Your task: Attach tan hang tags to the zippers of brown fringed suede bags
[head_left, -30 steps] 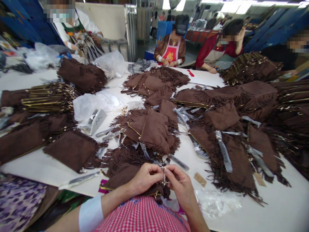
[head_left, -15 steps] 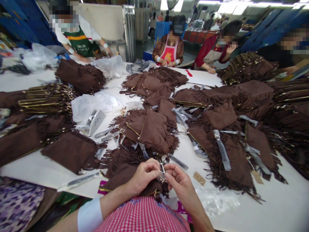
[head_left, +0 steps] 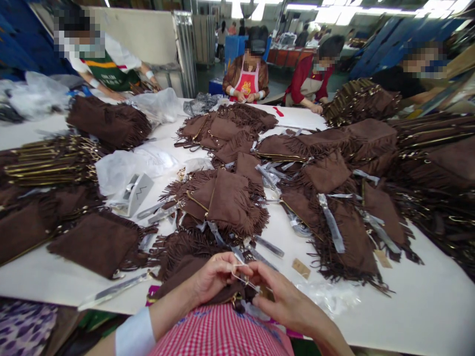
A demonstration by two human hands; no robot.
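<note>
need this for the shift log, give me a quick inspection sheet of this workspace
surface: white table, mostly covered, bare at the near right corner
job's things: brown fringed bag at the near edge under both hands; thin clear loop pinched between the fingers
clutter: many more fringed bags in loose piles, stacks with gold trim, clear plastic strips, plastic bags, small tan tag
hands: left hand and right hand meet over the bag, both pinching the loop
cables: nothing seen
surroundings: other people work at the far side of the table; blue racks behind them
</note>
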